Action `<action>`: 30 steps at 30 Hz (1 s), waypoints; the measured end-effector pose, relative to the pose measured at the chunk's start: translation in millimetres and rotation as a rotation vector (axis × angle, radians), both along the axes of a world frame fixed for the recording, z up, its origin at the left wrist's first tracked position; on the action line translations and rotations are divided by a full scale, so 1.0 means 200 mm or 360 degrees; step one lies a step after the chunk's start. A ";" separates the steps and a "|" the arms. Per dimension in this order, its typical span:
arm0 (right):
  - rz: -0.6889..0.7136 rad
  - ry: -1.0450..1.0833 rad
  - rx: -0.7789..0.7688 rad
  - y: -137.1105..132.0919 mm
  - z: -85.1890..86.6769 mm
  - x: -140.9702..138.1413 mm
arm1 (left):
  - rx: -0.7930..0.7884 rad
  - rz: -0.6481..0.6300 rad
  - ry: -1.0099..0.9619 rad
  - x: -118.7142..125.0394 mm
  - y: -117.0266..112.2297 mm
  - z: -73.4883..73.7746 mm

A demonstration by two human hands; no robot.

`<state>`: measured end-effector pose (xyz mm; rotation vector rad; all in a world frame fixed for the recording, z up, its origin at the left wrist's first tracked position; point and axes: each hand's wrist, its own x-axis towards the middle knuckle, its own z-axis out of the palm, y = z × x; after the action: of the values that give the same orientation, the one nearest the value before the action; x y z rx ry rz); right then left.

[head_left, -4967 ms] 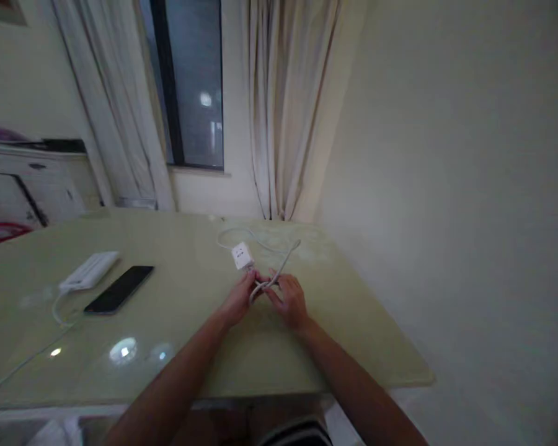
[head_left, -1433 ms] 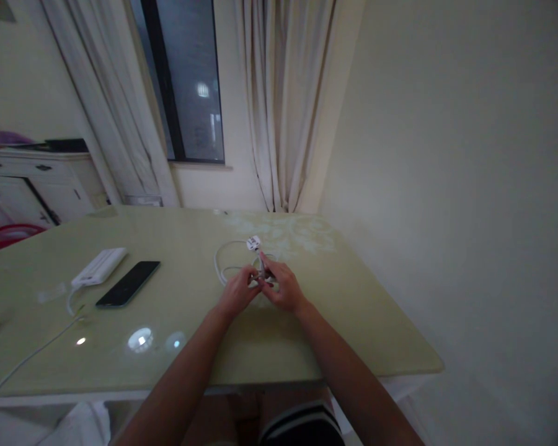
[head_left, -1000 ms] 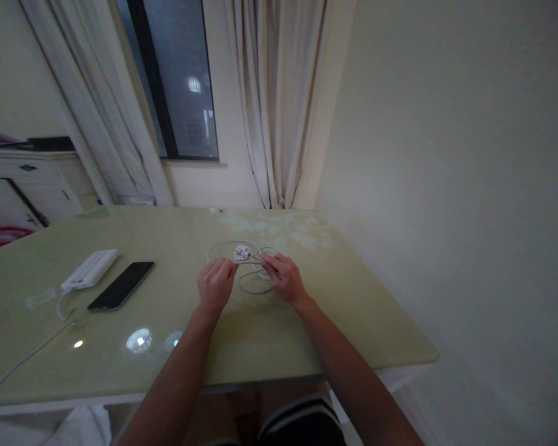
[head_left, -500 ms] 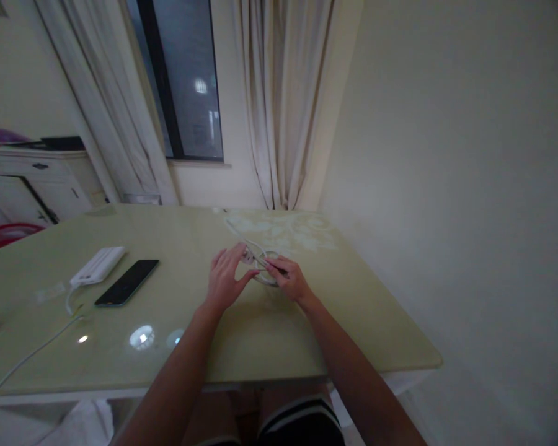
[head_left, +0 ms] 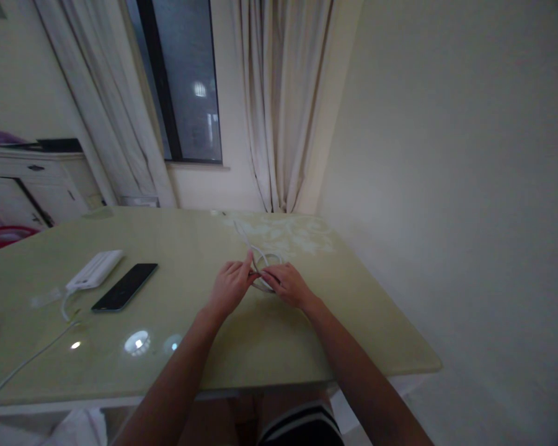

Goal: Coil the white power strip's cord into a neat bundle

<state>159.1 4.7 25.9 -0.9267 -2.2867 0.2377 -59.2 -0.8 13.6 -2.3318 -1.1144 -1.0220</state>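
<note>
As the left hand [head_left: 229, 286] and right hand [head_left: 289, 285] pinch a thin white looped cable [head_left: 262, 253], coiling seems underway, next needing steady tension.

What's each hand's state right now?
Left hand: closed on the white cable, exact grip partly hidden.
Right hand: closed, holding the same looped cable.

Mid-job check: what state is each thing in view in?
Left hand: touching white cable, grip unclear
Right hand: closed on white cable
White cable: partly looped
Phone: flat, screen dark
White device: lying flat, cord attached
Curtains: drawn apart
Window: open or shut unclear
</note>
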 end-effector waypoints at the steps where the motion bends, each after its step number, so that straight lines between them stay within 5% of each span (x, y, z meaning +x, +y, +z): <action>1: -0.0024 -0.0074 0.0019 0.01 0.01 0.01 | 0.0010 0.0044 0.0039 -0.01 -0.01 0.00; 13: 0.0035 -0.0408 0.0253 0.15 0.07 0.11 | 0.0120 0.0340 0.0149 -0.28 -0.22 0.09; 17: -0.0220 -0.0487 0.0232 0.20 0.11 0.41 | 0.0039 0.0452 0.0185 -0.61 -0.29 0.03; 23: -0.0804 -0.0697 0.0043 0.17 0.18 1.09 | -0.0223 0.0726 0.0089 -1.14 -0.43 -0.02; 27: -0.1184 -0.0854 -0.0013 0.11 0.20 1.40 | -0.0349 0.0878 0.0034 -1.24 -0.45 0.05; 30: -0.1500 -0.0840 -0.0007 0.11 0.23 1.45 | -0.0492 0.0969 0.0001 -1.21 -0.37 0.12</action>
<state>449.5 26.1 71.7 -2.1225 -1.9838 -0.4589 -301.5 -75.4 37.9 -1.9720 -1.9300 -0.6512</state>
